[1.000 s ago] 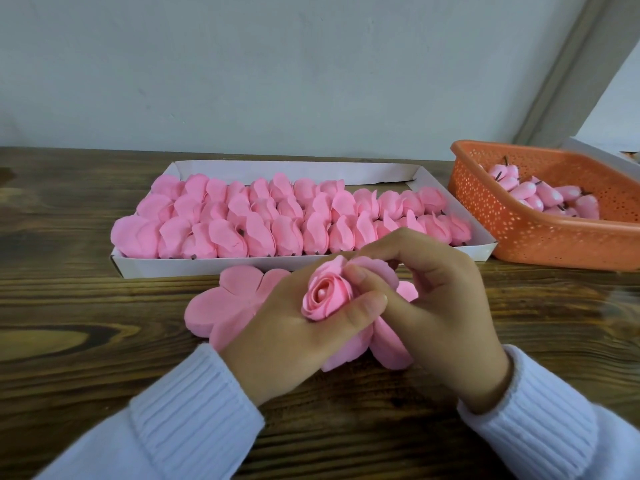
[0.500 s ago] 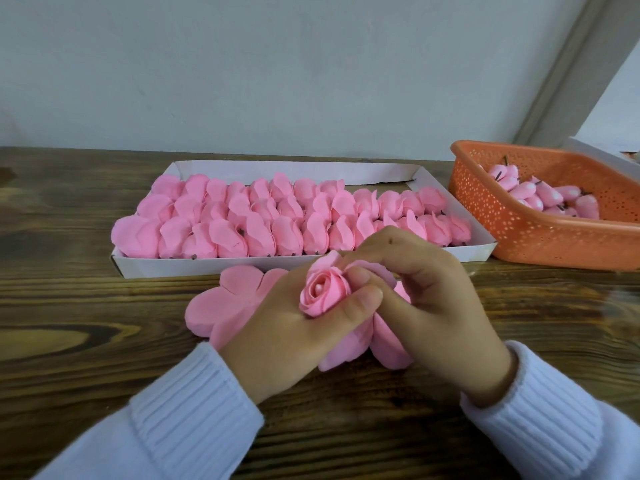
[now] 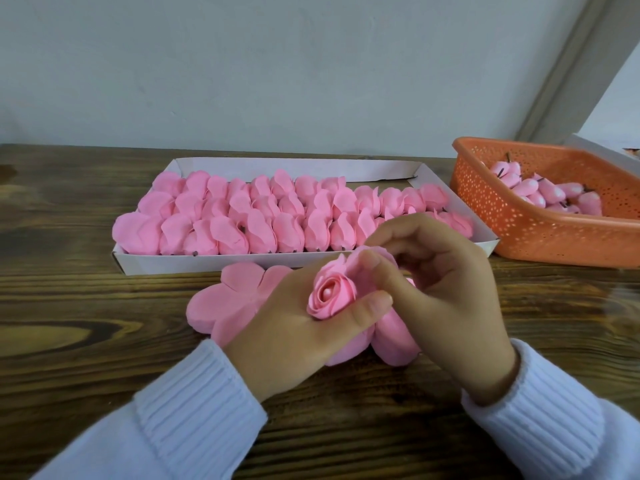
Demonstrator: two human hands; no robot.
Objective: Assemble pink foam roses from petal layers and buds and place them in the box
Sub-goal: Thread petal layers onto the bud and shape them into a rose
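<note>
At the near centre of the wooden desk point(image 3: 86, 341), a left hand point(image 3: 294, 327) held a partly assembled pink foam rose point(image 3: 330, 296), the bloom seated against its fingers with the thumb curled across the lower right edge. Its spiral centre faced up and toward the camera. To the right, a right hand point(image 3: 446, 306) pinched an outer petal at the upper right of the same rose between thumb and forefinger, the other fingers loosely curled above. Flat petal layers point(image 3: 228, 299) lay on the desk beneath and to the left of both hands, with further lobes showing below the right hand; whether these belonged to one stack or to the held rose could not be told. Just behind the hands stood a shallow white cardboard box point(image 3: 194, 263), its long side parallel to the desk edge, packed with rows of finished roses point(image 3: 242, 216) lying on their sides; a strip along its far wall remained bare. Near the box's right end sat an orange perforated basket point(image 3: 540, 237) holding pink buds point(image 3: 540, 194) with dark stems. White ribbed sleeves point(image 3: 194, 410) covered both wrists.
</note>
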